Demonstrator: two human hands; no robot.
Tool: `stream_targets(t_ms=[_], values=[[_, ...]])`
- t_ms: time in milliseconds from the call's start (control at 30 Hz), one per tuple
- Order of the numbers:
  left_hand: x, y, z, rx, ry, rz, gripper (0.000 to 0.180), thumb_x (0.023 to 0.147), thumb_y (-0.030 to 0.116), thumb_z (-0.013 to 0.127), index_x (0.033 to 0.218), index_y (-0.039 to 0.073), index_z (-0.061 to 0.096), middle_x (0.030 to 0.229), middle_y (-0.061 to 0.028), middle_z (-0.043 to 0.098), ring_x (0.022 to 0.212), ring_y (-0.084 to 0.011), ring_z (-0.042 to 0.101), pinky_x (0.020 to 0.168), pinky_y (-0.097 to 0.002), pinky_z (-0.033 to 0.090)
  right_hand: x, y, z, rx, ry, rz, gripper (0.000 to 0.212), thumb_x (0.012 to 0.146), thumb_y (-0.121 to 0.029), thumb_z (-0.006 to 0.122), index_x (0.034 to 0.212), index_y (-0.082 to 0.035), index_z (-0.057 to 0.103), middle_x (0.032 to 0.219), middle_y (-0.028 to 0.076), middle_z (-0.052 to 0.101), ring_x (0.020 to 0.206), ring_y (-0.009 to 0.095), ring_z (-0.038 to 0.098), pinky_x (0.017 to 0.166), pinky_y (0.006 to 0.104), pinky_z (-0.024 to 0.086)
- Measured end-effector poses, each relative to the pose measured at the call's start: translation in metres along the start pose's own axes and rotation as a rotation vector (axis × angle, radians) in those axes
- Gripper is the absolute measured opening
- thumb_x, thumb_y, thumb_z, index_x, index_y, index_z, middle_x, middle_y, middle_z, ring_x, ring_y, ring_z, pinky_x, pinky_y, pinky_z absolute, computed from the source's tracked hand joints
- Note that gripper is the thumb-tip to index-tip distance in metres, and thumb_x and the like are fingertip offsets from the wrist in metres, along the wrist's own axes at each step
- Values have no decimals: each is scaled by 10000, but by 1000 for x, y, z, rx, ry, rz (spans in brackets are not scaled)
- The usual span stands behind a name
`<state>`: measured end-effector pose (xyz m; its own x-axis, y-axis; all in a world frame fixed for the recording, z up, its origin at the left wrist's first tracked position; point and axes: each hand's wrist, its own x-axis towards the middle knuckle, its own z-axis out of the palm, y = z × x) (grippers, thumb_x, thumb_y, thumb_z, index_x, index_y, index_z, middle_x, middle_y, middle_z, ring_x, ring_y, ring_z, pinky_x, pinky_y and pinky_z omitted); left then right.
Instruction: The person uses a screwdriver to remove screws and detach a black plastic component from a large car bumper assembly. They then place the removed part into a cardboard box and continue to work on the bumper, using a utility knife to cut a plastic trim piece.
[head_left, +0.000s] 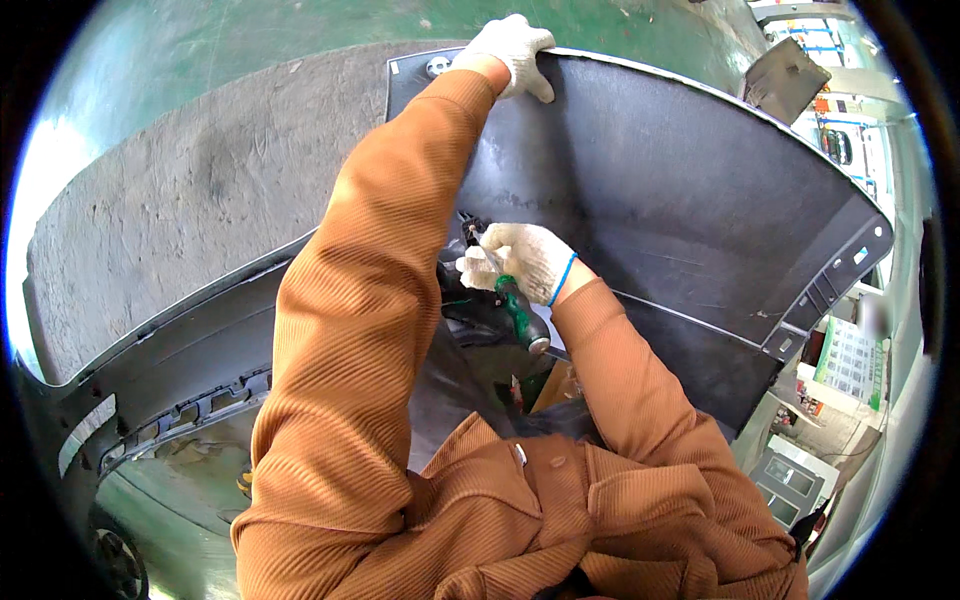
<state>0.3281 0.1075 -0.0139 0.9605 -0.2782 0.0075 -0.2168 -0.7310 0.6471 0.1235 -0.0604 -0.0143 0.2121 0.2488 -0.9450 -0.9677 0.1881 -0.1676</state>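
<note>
My left hand (510, 58), in a white knit glove, grips the far edge of a large dark grey panel (640, 170); its thumb lies on the panel's near face. Closer to my body, my right hand (535, 258) wears a similar glove with a blue cuff band. A screwdriver (522, 318) with a green and black handle is in that hand. Its butt points toward me and its shaft runs away past my fingers. Small dark parts surround the far end of the shaft, and the tip cannot be made out clearly.
A curved black bumper-like part (200, 330) with slots spans the left. Behind it lies a worn grey mat (220, 170) on a green floor (620, 25). A cardboard box (556, 388) shows below the screwdriver. At right stand a grey-white cabinet (792, 482) and a printed sheet (850, 360).
</note>
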Motion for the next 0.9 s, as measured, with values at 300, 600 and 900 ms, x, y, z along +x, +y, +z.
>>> stream_targets(t_ms=[300, 600, 900], values=[[0, 0, 2, 0, 19, 7, 764, 704, 427, 909, 1371, 147, 664, 1323, -199, 609, 1271, -385, 582, 1105, -439, 481, -30, -5, 17, -193, 112, -136, 100, 960, -44, 592, 1041, 15, 601, 1032, 195, 660, 803, 288, 718, 669, 381, 636], [0, 2, -1, -9, 17, 15, 759, 695, 417, 914, 1362, 149, 670, 1316, -201, 608, 1267, -388, 583, 1099, -438, 485, -42, -5, -6, -292, 74, -140, 52, 937, -46, 608, 892, -68, 598, 875, 91, 674, 658, 155, 624, 514, 269, 502], [-2, 5, -1, 17, 17, 1, 754, 704, 426, 910, 1363, 150, 669, 1298, -202, 605, 1263, -388, 584, 1095, -436, 490, -60, -8, -21, -530, 200, -232, 735, 890, -55, 641, 1555, 81, 358, 883, 132, 665, 641, 181, 643, 524, 323, 529]])
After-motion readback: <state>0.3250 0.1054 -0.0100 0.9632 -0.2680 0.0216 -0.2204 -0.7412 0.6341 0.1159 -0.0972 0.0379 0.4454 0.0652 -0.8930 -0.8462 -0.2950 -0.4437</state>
